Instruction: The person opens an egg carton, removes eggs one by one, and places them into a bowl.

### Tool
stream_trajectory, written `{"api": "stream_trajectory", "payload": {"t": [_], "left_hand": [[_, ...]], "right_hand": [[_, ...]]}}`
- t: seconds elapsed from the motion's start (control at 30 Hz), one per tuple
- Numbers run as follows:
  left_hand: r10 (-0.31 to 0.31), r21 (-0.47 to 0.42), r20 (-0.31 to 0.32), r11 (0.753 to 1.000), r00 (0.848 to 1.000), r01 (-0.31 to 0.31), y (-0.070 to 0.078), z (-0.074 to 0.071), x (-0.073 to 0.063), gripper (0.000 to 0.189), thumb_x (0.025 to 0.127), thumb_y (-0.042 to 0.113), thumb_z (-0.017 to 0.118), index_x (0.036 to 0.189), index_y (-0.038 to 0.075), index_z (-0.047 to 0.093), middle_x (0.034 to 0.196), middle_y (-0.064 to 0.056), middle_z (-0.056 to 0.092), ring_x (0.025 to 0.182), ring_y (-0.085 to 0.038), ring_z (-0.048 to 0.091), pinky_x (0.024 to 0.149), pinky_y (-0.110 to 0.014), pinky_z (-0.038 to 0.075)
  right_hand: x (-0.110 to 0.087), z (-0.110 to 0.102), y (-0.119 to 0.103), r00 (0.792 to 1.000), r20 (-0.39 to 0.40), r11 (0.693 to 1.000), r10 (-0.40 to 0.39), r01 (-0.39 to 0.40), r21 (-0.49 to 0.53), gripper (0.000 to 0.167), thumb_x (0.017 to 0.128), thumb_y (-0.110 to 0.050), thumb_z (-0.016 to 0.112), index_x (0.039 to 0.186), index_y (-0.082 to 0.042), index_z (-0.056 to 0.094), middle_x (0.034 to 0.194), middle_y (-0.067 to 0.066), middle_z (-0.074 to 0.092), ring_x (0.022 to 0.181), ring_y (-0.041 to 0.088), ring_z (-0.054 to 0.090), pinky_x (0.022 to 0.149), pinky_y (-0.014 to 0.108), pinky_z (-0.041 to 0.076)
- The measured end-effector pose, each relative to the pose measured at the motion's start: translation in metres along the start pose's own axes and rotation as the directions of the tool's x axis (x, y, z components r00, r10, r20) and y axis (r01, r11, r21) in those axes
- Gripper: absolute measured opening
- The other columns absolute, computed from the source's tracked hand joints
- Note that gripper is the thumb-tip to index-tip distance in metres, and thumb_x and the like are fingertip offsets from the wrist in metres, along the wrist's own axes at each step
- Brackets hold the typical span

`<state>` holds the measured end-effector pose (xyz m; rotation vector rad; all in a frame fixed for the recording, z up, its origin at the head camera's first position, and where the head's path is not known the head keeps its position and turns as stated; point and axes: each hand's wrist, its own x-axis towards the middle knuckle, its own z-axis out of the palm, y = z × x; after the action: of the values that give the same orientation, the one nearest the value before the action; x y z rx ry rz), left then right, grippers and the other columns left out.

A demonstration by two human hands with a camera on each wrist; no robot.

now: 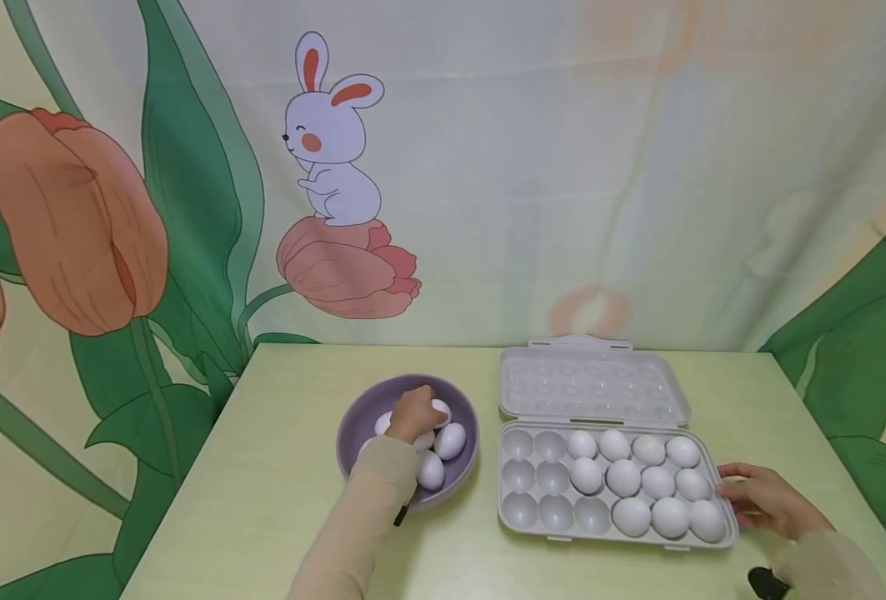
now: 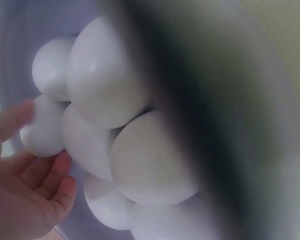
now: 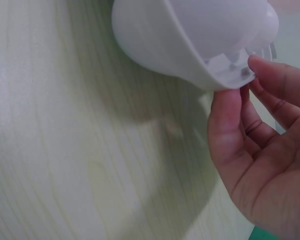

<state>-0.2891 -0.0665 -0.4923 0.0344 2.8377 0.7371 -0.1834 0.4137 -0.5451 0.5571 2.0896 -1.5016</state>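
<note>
Several white eggs (image 1: 431,471) lie in a round purple bowl (image 1: 348,429). Inside it, my left hand (image 1: 412,414) pinches one egg (image 2: 46,126) between thumb and curled fingers near the far side. To the right lies an opened grey plastic egg carton (image 1: 593,515) with its lid (image 1: 596,385) folded back toward the wall. White eggs (image 1: 669,517) sit in its middle and right cups, while the cups at the left show bare hollows (image 1: 519,477). My right hand (image 1: 768,500) grips the carton's right end, thumb and fingers on either side of its rim (image 3: 225,82).
Both containers stand on a pale wood-grain table (image 1: 262,500). Behind it hangs a cloth (image 1: 473,167) printed with tulips and a rabbit, close to the carton's lid. A dark wrist-worn device (image 1: 768,583) shows beside the right sleeve.
</note>
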Motion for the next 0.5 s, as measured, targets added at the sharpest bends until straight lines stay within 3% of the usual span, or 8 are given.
{"api": "stream_trajectory", "payload": {"t": [0.5], "left_hand": [[0.017,0.001,0.006,1.0,1.0,-0.017,-0.0001,0.0039,-0.0018,0.041,0.074,0.021,0.065,0.108,0.0,0.054,0.108,-0.014,0.06,0.097,-0.029,0.056,0.081,-0.038,0.044]], "right_hand": [[-0.0021,0.0004,0.0008,1.0,0.009,1.0,-0.02,0.019,0.022,0.05,0.078,-0.016,0.063,0.117,0.005,0.039,0.075,-0.002,0.057,0.068,0.013,0.054,0.062,0.03,0.047]]}}
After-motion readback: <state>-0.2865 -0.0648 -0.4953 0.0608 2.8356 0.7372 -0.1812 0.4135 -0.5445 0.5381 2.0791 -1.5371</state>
